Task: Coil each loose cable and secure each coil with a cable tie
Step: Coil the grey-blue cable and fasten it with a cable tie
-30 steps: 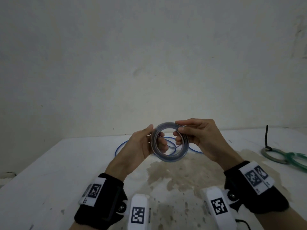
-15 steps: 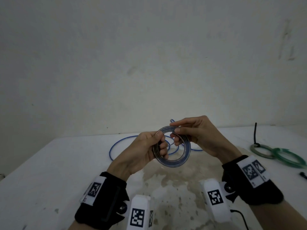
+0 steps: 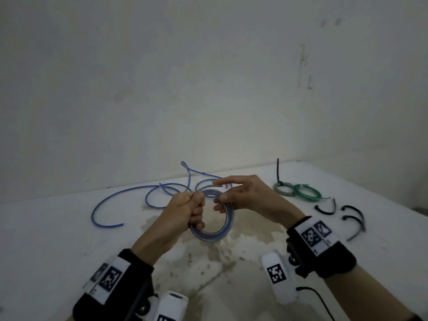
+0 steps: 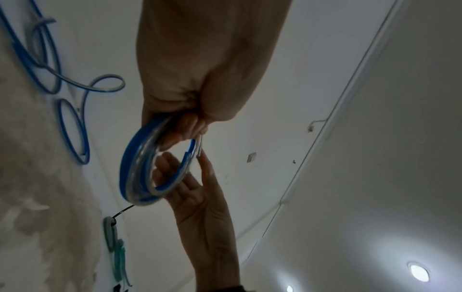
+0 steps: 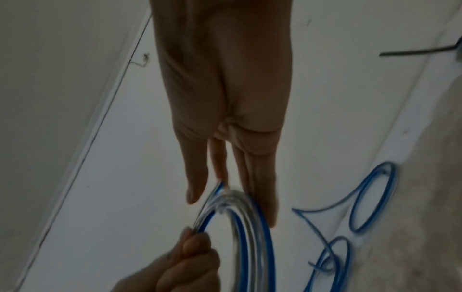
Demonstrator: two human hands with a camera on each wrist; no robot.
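Observation:
A blue and clear cable coil (image 3: pixel 213 236) hangs above the table. My left hand (image 3: pixel 185 209) grips its left side in a curled fist. My right hand (image 3: pixel 245 195) is at the coil's upper right with fairly straight fingers: some reach through the ring and one lies along the cable's free end at the top. The left wrist view shows the coil (image 4: pixel 130 168) below the left hand (image 4: pixel 200 79), with the right hand (image 4: pixel 200 207) touching the cut end. In the right wrist view the coil (image 5: pixel 265 247) runs past the straight fingers of the right hand (image 5: pixel 225 89).
A loose blue cable (image 3: pixel 139 187) sprawls on the white table (image 3: pixel 69 239) behind my hands. At the right lie a grey-green coil (image 3: pixel 281 193) held by an upright black tie (image 3: pixel 278 170), a green coil (image 3: pixel 308 200) and several loose black cable ties (image 3: pixel 354 212).
My hands have come lower in the view, which now takes in more table. The right hand's pinch on the coil has loosened to straight fingers at the free end. The left fist has closed tighter.

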